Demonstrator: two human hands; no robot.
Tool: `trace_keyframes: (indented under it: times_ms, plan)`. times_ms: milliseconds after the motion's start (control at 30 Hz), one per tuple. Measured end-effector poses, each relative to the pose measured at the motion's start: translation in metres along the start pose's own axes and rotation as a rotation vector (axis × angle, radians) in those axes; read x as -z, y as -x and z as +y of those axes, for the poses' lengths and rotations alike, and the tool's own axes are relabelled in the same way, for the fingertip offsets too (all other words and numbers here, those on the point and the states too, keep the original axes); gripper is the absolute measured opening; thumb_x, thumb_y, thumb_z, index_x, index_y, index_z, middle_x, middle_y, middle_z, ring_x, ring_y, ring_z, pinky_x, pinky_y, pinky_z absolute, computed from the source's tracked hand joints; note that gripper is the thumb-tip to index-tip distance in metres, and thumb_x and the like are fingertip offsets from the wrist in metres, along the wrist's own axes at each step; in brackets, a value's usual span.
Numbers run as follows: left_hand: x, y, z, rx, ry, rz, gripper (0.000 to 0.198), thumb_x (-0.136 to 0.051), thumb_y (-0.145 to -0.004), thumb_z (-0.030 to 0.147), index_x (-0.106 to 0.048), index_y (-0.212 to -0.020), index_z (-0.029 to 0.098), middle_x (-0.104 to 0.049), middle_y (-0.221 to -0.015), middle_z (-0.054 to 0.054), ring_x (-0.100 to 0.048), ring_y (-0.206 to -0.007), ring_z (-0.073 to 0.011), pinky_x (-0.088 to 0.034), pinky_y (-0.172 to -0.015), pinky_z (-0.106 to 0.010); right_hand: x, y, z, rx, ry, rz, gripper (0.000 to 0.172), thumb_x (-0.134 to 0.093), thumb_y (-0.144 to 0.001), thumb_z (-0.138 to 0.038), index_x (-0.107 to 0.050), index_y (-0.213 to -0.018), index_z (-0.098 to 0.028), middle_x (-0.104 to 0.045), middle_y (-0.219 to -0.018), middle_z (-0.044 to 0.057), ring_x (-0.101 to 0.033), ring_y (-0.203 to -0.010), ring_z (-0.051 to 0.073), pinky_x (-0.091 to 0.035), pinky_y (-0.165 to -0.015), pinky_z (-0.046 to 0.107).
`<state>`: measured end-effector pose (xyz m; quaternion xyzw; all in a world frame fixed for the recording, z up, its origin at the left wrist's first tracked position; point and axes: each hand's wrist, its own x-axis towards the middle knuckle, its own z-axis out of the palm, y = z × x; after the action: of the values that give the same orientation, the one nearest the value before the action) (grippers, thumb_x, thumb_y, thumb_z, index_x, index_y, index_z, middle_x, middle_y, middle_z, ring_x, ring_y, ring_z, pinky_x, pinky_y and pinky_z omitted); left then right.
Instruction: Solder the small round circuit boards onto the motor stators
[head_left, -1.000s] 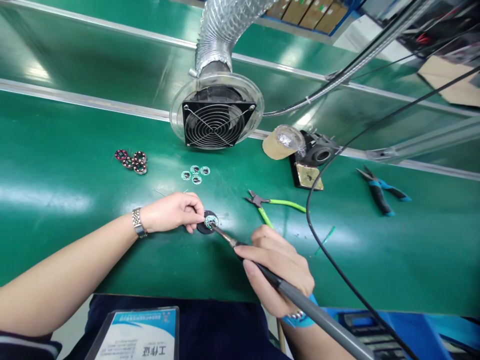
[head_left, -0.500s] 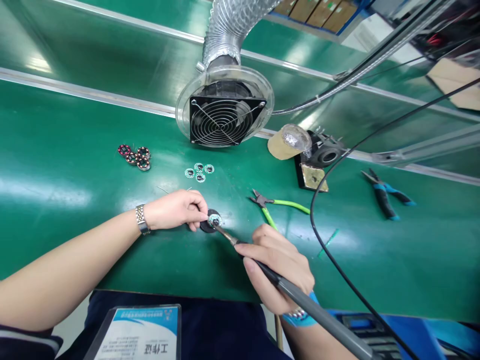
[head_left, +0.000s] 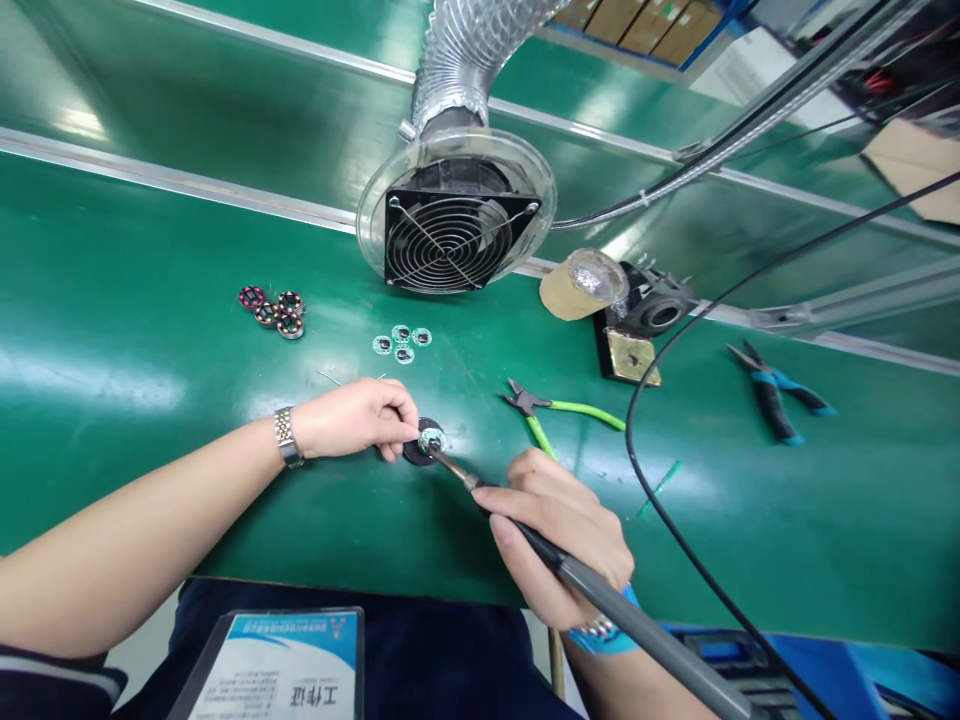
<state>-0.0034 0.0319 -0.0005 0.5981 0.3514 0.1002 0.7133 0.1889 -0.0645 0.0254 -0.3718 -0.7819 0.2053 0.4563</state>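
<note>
My right hand (head_left: pixel 559 530) grips the soldering iron (head_left: pixel 630 615) like a pen. The iron's tip touches a small round circuit board (head_left: pixel 433 440), which sits on a black round base (head_left: pixel 415 453). My left hand (head_left: pixel 364 418) is closed in a pinch at the left edge of the board. What lies between its fingertips is too small to make out. Thin wire ends (head_left: pixel 328 377) show on the bench just behind that hand. Beyond it lie several loose round circuit boards (head_left: pixel 403 344), close together. Farther left is a cluster of small copper-wound coils (head_left: pixel 274 312).
A fume fan (head_left: pixel 450 240) on a silver duct stands at the back. Green-handled cutters (head_left: pixel 532 402) lie near my right hand. Behind them are a soldering iron stand (head_left: pixel 634 355) and a tan cup (head_left: pixel 574 290). Blue-handled pliers (head_left: pixel 772 395) and a black cable (head_left: pixel 634 440) are at right.
The whole view has shifted slightly, so everything appears a little further right. Both hands keep the same hold, and the iron's tip stays on the board.
</note>
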Motion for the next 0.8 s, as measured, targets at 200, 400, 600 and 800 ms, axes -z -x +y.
trace_keyframes:
  times_ms: [200, 400, 600, 800]
  plan:
    - [0.0002, 0.0004, 0.0012, 0.004, -0.004, -0.001, 0.017, -0.057, -0.075, 0.028, -0.052, -0.070, 0.013, -0.050, -0.080, 0.001, -0.058, -0.058, -0.0075, -0.050, -0.059, -0.024, 0.0002, 0.0004, -0.0002, -0.009, 0.000, -0.002, 0.029, -0.051, -0.066, -0.001, -0.061, -0.090, -0.013, -0.047, -0.056, 0.002, -0.041, -0.051, 0.013, -0.036, -0.049, 0.030]
    - [-0.0002, -0.0006, 0.0014, 0.001, -0.010, 0.000, 0.015, -0.056, -0.075, 0.027, -0.052, -0.070, 0.013, -0.049, -0.080, 0.001, -0.058, -0.058, -0.0075, -0.050, -0.060, -0.024, 0.0007, 0.0020, 0.0009, -0.002, -0.009, -0.002, 0.029, -0.051, -0.065, -0.001, -0.062, -0.089, -0.012, -0.047, -0.056, 0.002, -0.040, -0.051, 0.013, -0.036, -0.049, 0.031]
    - [0.0002, -0.0003, 0.0007, -0.004, -0.016, 0.003, 0.015, -0.056, -0.075, 0.026, -0.052, -0.069, 0.013, -0.048, -0.079, 0.002, -0.058, -0.058, -0.0079, -0.050, -0.059, -0.024, 0.0006, -0.0003, -0.0008, 0.008, -0.010, -0.001, 0.029, -0.050, -0.065, -0.001, -0.061, -0.090, -0.012, -0.047, -0.055, 0.002, -0.041, -0.050, 0.013, -0.036, -0.048, 0.031]
    - [-0.0002, 0.0000, 0.0020, 0.005, -0.009, 0.009, 0.015, -0.056, -0.075, 0.026, -0.052, -0.070, 0.012, -0.048, -0.080, 0.001, -0.057, -0.058, -0.0071, -0.050, -0.058, -0.023, 0.0074, 0.0074, 0.0033, -0.027, 0.076, 0.068, 0.029, -0.051, -0.070, -0.007, -0.061, -0.095, -0.018, -0.051, -0.060, 0.002, -0.045, -0.053, 0.015, -0.040, -0.050, 0.032]
